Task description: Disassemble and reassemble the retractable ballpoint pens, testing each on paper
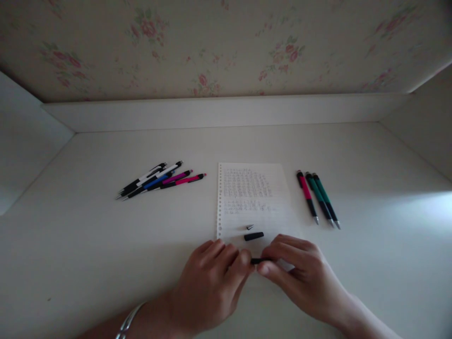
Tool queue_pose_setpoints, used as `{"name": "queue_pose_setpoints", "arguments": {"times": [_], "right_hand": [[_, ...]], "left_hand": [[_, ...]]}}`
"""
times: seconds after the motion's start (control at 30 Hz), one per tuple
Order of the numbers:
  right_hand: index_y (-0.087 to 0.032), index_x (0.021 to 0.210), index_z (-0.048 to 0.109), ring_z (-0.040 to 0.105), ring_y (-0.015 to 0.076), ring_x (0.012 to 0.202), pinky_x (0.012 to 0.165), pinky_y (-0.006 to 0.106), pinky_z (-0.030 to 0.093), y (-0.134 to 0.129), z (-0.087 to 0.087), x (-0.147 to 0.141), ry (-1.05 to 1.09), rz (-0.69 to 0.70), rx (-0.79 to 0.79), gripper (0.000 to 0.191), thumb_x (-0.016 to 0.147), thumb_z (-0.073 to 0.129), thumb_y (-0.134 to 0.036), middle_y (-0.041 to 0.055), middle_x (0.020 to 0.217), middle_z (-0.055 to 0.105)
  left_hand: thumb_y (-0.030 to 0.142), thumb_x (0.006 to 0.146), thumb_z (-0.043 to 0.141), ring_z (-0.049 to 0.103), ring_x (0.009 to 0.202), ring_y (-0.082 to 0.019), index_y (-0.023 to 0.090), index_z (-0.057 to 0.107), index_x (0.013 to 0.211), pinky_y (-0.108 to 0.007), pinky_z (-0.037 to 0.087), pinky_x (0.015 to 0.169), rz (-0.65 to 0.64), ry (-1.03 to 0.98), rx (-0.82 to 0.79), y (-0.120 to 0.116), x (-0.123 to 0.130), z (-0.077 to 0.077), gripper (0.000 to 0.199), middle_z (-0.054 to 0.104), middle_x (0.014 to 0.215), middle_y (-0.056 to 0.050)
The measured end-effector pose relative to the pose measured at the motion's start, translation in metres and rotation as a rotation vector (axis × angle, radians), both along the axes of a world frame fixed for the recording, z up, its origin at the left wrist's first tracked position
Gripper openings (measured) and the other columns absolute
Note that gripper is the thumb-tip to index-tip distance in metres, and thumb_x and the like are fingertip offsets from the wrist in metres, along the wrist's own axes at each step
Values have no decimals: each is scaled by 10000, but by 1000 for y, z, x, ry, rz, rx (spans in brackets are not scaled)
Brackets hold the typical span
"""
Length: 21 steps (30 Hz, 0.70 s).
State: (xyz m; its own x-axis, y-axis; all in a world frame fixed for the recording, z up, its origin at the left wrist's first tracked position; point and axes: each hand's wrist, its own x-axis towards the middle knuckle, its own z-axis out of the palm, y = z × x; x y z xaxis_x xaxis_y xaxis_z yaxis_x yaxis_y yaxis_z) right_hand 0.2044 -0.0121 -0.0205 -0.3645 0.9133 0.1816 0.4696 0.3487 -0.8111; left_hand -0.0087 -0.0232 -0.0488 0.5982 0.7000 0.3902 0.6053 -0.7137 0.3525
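Both of my hands meet over the lower edge of a lined, written sheet of paper (254, 188). A black pen part (259, 261) shows between them. My left hand (215, 285) is closed round one end, its fingers curled, so most of that end is hidden. My right hand (300, 273) pinches the other end between thumb and fingers. Just beyond the hands, a loose black pen grip (254, 236) lies on the sheet. A small silver pen tip (250, 227) rests a little above it.
To the left lies an overlapping pile of pens, among them a blue pen (157, 181) and a pink pen (183, 181). A red pen (307, 195) and two green pens (319, 197) lie side by side at the right. A white ledge (226, 113) borders the white desk's back.
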Motion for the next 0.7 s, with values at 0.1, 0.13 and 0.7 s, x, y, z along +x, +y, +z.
{"name": "queue_pose_setpoints", "arguments": {"times": [0.1,0.13,0.7], "right_hand": [[-204,987,723,708,166,670,538,220,555,-2,0,1,70,-6,-88,261,888,749,-444,37,785,754],[-219,1016,720,720,164,707,579,218,571,-2,0,2,83,9,-117,208,899,746,-388,32,829,765],[-228,868,705,679,131,663,486,180,515,-4,-3,-1,58,17,-174,124,971,636,-237,4,761,723]], "left_hand": [[180,1044,409,660,700,-232,149,588,1058,-376,533,658,11,-21,-18,1,2,3,182,702,806,-52],[189,1048,405,667,705,-234,141,585,1086,-380,538,664,18,-26,-13,1,3,3,191,712,819,-57],[251,1034,513,664,666,-227,147,569,1104,-371,538,592,19,-14,-11,0,3,2,137,701,804,-33]]}}
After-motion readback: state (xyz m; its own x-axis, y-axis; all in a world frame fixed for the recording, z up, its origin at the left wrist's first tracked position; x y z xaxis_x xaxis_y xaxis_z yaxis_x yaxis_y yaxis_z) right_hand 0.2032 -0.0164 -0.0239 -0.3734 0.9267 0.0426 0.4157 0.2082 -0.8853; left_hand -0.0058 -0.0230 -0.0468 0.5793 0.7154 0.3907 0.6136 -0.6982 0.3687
